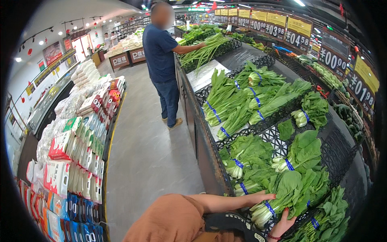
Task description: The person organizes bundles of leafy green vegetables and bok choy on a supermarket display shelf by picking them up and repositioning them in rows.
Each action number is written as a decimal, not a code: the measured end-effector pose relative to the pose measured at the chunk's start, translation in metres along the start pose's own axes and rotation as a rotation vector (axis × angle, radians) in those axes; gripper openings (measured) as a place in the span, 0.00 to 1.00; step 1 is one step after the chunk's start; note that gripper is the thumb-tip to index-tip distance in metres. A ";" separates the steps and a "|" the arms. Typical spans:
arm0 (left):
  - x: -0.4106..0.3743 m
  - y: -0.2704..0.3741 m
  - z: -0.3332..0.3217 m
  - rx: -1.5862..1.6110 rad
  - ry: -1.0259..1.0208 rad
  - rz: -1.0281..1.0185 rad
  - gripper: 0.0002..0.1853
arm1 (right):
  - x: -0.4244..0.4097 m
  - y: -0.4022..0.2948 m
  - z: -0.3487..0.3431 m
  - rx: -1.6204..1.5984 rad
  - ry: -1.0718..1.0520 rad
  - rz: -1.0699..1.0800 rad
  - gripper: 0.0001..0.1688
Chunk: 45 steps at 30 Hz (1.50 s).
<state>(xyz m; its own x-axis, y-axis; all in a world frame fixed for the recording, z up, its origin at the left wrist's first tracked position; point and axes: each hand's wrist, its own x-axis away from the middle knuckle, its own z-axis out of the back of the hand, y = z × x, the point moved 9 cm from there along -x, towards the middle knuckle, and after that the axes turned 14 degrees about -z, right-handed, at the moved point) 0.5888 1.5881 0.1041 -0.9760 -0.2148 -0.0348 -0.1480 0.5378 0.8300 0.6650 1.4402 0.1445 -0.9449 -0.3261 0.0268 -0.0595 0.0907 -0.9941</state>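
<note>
A bunch of leafy greens [287, 189] with pale stalks and a blue band lies between my hands. My left hand [261, 198] reaches in from the left and grips it just above the band, fingertips partly among the leaves. From below, my right hand [285, 223] holds its right side, thumb up against the leaves, a red bracelet at the wrist. The stalk ends point down and left. More banded greens [252, 151] lie in the black crate just beyond, and another bunch [297, 154] rests above the held one.
Long-leaved banded greens [223, 99] fill the crate farther along. Darker greens [328, 214] lie at the lower right. A person [160, 54] in a dark blue shirt stands in the aisle, one hand on long green vegetables [211, 45]. Stacked packages [78, 151] line the aisle's left side.
</note>
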 end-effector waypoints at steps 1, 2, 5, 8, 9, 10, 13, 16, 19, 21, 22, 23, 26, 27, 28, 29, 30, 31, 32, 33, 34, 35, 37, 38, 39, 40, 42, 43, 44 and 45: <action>-0.009 -0.011 0.006 0.010 -0.042 -0.052 0.32 | -0.001 0.007 0.002 -0.029 0.013 -0.033 0.25; -0.017 -0.021 0.011 -0.029 -0.101 -0.104 0.32 | -0.003 0.018 0.006 -0.058 0.027 -0.066 0.25; -0.026 -0.017 0.007 -0.089 -0.166 -0.264 0.23 | -0.008 0.035 0.009 -0.141 0.015 -0.100 0.24; -0.020 -0.004 0.001 -0.109 -0.159 -0.251 0.23 | -0.004 0.033 0.006 -0.165 0.005 -0.129 0.23; -0.028 -0.024 0.012 -0.082 -0.139 -0.210 0.24 | -0.003 0.032 0.005 -0.148 0.016 -0.147 0.23; -0.027 -0.023 0.011 -0.081 -0.157 -0.200 0.27 | -0.003 0.031 0.003 -0.134 0.023 -0.162 0.23; -0.025 -0.020 0.007 -0.088 -0.190 -0.193 0.30 | -0.002 0.030 0.003 -0.135 0.021 -0.167 0.23; -0.024 -0.021 0.010 -0.134 -0.168 -0.138 0.26 | -0.006 0.037 0.006 -0.122 0.019 -0.177 0.23; -0.021 -0.015 0.008 -0.142 -0.167 -0.160 0.28 | -0.002 0.033 0.003 -0.118 0.039 -0.188 0.22; -0.021 -0.015 0.011 -0.143 -0.143 -0.174 0.28 | 0.000 0.031 0.000 -0.135 0.032 -0.185 0.22; -0.020 -0.012 0.009 -0.142 -0.135 -0.181 0.28 | -0.002 0.032 0.001 -0.149 0.021 -0.177 0.22; -0.018 -0.010 0.008 -0.145 -0.130 -0.182 0.28 | -0.003 0.033 0.002 -0.164 0.009 -0.170 0.22; -0.013 0.001 0.003 -0.144 -0.126 -0.189 0.28 | -0.008 0.041 0.005 -0.186 -0.004 -0.187 0.22; -0.012 0.003 0.002 -0.139 -0.132 -0.195 0.27 | -0.008 0.041 0.005 -0.191 -0.006 -0.181 0.22; -0.011 0.004 0.001 -0.136 -0.136 -0.200 0.27 | -0.006 0.039 0.003 -0.196 -0.009 -0.176 0.22; -0.012 0.002 0.002 -0.135 -0.143 -0.218 0.26 | -0.005 0.038 0.001 -0.201 -0.012 -0.172 0.22; -0.015 -0.002 0.004 -0.134 -0.151 -0.235 0.26 | -0.005 0.036 0.000 -0.202 -0.027 -0.166 0.22; -0.016 -0.004 0.005 -0.133 -0.158 -0.252 0.26 | -0.005 0.036 -0.001 -0.204 -0.041 -0.161 0.22; -0.017 -0.005 0.006 -0.134 -0.161 -0.263 0.25 | -0.005 0.035 -0.002 -0.205 -0.055 -0.156 0.22; -0.018 -0.006 0.007 -0.135 -0.164 -0.274 0.25 | -0.005 0.035 -0.003 -0.206 -0.057 -0.160 0.22; -0.018 -0.007 0.007 -0.136 -0.170 -0.284 0.25 | -0.005 0.035 -0.003 -0.208 -0.057 -0.162 0.23; -0.019 -0.009 0.008 -0.136 -0.177 -0.280 0.25 | -0.004 0.035 -0.003 -0.210 -0.058 -0.165 0.23; -0.019 -0.010 0.008 -0.136 -0.192 -0.270 0.24 | -0.004 0.035 -0.004 -0.209 -0.065 -0.173 0.23; -0.018 -0.009 0.006 -0.142 -0.197 -0.260 0.25 | -0.003 0.034 -0.004 -0.209 -0.067 -0.177 0.24; -0.017 -0.007 0.005 -0.147 -0.201 -0.249 0.25 | -0.003 0.034 -0.003 -0.209 -0.059 -0.176 0.24; -0.015 -0.005 0.004 -0.152 -0.206 -0.238 0.25 | -0.003 0.033 -0.003 -0.209 -0.052 -0.174 0.24; -0.016 -0.002 0.000 -0.155 -0.221 -0.251 0.24 | -0.001 0.032 -0.001 -0.206 -0.038 -0.168 0.25; -0.015 -0.001 0.001 -0.158 -0.218 -0.261 0.24 | -0.001 0.032 -0.002 -0.200 -0.048 -0.168 0.25; -0.016 -0.002 0.002 -0.154 -0.213 -0.271 0.24 | -0.001 0.032 -0.003 -0.194 -0.057 -0.167 0.25; -0.016 -0.003 0.004 -0.149 -0.208 -0.280 0.24 | -0.002 0.033 -0.003 -0.198 -0.059 -0.170 0.25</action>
<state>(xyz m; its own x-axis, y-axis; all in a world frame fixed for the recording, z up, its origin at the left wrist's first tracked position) 0.6044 1.5932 0.0996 -0.9150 -0.1585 -0.3711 -0.4035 0.3537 0.8438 0.6642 1.4472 0.1123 -0.8961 -0.4060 0.1794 -0.2825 0.2101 -0.9360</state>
